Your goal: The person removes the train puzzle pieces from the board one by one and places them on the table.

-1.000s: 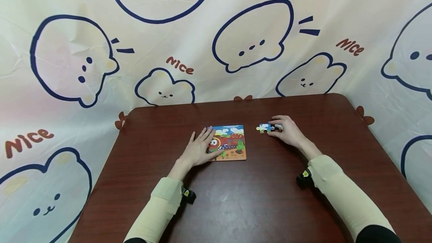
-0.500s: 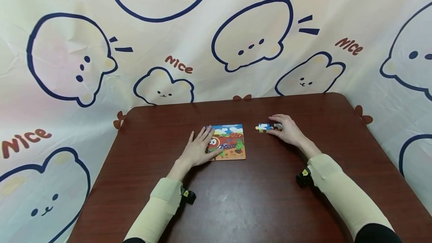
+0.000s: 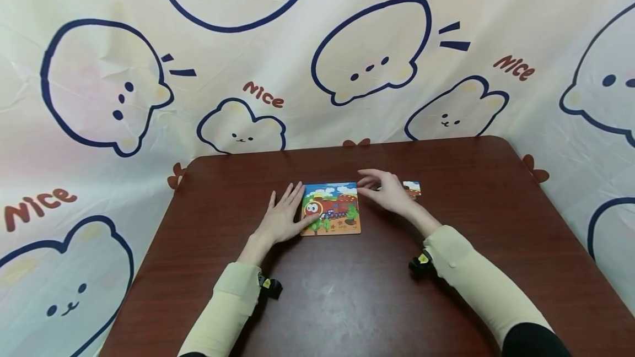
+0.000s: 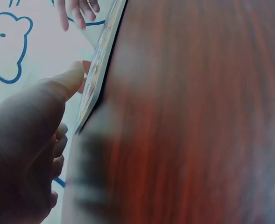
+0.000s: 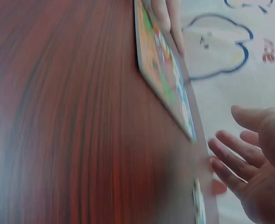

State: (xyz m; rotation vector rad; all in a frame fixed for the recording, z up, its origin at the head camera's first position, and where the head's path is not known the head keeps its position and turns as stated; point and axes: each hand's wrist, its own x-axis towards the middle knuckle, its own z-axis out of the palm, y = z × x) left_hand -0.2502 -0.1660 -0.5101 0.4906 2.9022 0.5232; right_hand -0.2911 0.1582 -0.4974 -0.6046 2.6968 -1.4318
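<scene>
A square jigsaw puzzle board (image 3: 342, 208) with a red cartoon train, blue sky and orange ground lies flat on the table. My left hand (image 3: 283, 222) is at its left side with fingers straight, the thumb over the picture. Off the board's top right edge is my right hand (image 3: 389, 194), its fingers apart and loosely bent, nothing visible in its grasp. Just right of that hand lies a small picture puzzle piece (image 3: 412, 187). In the right wrist view, thin loose pieces (image 5: 199, 203) lie on the table below the fingers; the hand mostly hides them in the head view.
The brown wooden table (image 3: 317, 296) has a rounded far edge close to a cartoon-printed cloth backdrop (image 3: 297, 70). A small black camera is worn on each wrist.
My right hand has left the loose pieces on the right and moved left towards the board. My left hand has shifted slightly left, uncovering more of the picture. The board has hardly moved.
</scene>
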